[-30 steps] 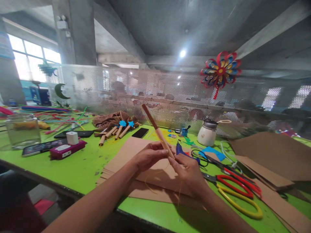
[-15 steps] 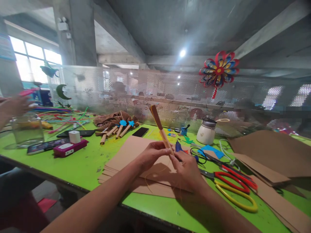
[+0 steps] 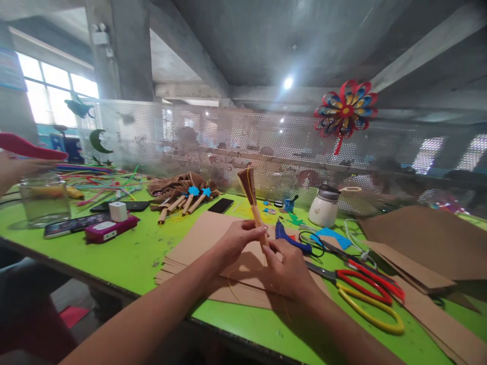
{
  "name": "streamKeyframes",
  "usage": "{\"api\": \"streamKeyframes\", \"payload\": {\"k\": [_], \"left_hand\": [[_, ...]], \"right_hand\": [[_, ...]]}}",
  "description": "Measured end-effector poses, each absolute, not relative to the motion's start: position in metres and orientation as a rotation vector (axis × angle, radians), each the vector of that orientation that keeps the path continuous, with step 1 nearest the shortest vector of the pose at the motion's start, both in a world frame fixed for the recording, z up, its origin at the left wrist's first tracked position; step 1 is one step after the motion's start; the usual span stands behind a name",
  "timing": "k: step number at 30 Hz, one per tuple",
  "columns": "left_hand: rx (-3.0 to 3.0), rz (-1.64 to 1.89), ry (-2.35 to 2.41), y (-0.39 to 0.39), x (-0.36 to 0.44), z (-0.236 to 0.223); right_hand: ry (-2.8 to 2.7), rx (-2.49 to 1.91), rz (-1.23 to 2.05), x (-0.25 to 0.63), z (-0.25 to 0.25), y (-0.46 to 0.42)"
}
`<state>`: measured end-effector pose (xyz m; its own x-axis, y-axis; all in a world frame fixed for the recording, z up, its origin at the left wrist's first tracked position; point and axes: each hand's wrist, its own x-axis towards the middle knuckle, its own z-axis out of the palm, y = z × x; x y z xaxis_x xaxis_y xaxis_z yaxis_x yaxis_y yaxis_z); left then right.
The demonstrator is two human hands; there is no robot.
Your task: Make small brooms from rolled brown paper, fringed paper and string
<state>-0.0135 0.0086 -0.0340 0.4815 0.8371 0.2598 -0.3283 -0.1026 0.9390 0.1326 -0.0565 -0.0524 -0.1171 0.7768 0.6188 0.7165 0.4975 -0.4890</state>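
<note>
Paper fan (image 3: 248,186), at the centre of the frame, held over brown sheets (image 3: 201,228) with its pleated end uppermost. The left hand (image 3: 236,241) pinches the pale handle (image 3: 257,217) between thumb and fingers; the right hand (image 3: 288,264) grasps its lower end. Presumably light, the handle fairly stiff, the pleats soft and easily creased; best gripped by the handle. Relative to the earliest frame, the fan stands more upright and its pleated end appears wider.

Green tbl (image 3: 125,268) w/ brown paper (image 3: 213,238), scissors (image 3: 327,274), phone (image 3: 221,205), glue gun (image 3: 289,237).
</note>
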Motion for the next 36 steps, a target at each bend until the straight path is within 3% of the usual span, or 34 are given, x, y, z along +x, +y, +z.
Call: {"api": "streamKeyframes", "payload": {"k": [9,19,26,36], "left_hand": [[1.344,1.083,0.509,0.008,-0.012,-0.037],[1.331,0.854,0.408,0.002,-0.014,-0.034],[1.257,1.004,0.477,0.003,-0.015,-0.026],[1.134,1.094,0.467,0.009,-0.021,-0.023]], "right_hand": [[-1.831,-1.254,0.215,0.13,-0.052,-0.059],[-1.582,-1.034,0.864,0.134,-0.045,-0.053],[-1.628,-1.108,0.876,0.13,-0.048,-0.055],[-1.347,-1.051,1.264,0.123,-0.054,-0.057]]}}
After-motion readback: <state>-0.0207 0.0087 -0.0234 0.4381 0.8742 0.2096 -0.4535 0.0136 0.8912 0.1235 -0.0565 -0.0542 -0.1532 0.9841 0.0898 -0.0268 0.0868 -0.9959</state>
